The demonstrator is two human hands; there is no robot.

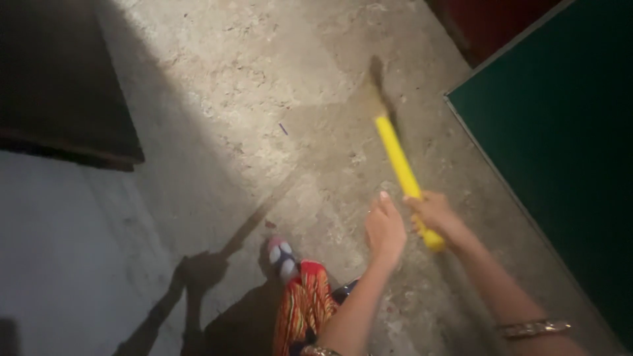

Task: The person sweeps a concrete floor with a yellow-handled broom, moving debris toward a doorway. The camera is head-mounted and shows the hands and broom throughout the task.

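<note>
One broom with a bright yellow plastic handle point(399, 165) is in view, and it runs slantwise from the lower right up toward the middle of the picture. The handle is a smooth, plain round tube with a rounded butt end. At its upper end sits a narrow, brownish bundle of bristles point(373, 92), blurred, with its tip over the rough grey concrete floor point(264, 86); whether the tip touches the floor cannot be told.

Two bare hands show. The right hand point(432, 214) is wrapped around the lower part of the yellow handle, its fingers closed fully about it, with the butt end sticking out just below the fist. The left hand point(384, 229) is just beside the right one, to its left; its fingers are held together and mostly straight, gripping nothing, and they do not appear to touch the handle.

Two bangles can be counted: one gold-coloured metal bangle point(534, 327) on the right forearm, and a second one, only partly seen, on the left arm at the bottom edge. One foot in a white and pink sandal point(282, 257) stands on the floor below the hands, next to red and yellow striped cloth point(303, 310). A dark green board point(560, 145) borders the floor on the right, and one dark slab point(59, 86) lies at upper left.
</note>
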